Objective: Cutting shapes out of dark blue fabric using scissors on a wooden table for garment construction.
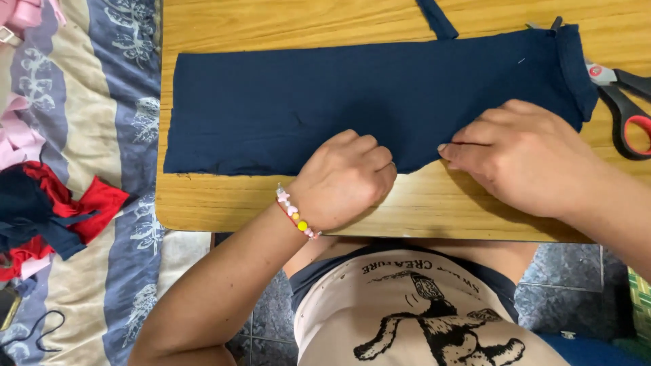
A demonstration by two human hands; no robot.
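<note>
A long piece of navy blue fabric [305,102] lies flat across a small wooden table [224,203]. My left hand [342,179], with a beaded bracelet at the wrist, is curled and pinches the near edge of the fabric at its middle. My right hand [522,156] pinches the same near edge a little further right, fingertips pressed on the cloth. The two hands are a short gap apart along the raw edge.
Scissors with red and black handles [624,108] lie at the table's right edge, partly under the fabric's folded end. A narrow navy strip [437,19] lies at the far edge. Left of the table is a patterned bedspread [102,102] with red, navy and pink cloth scraps [61,210].
</note>
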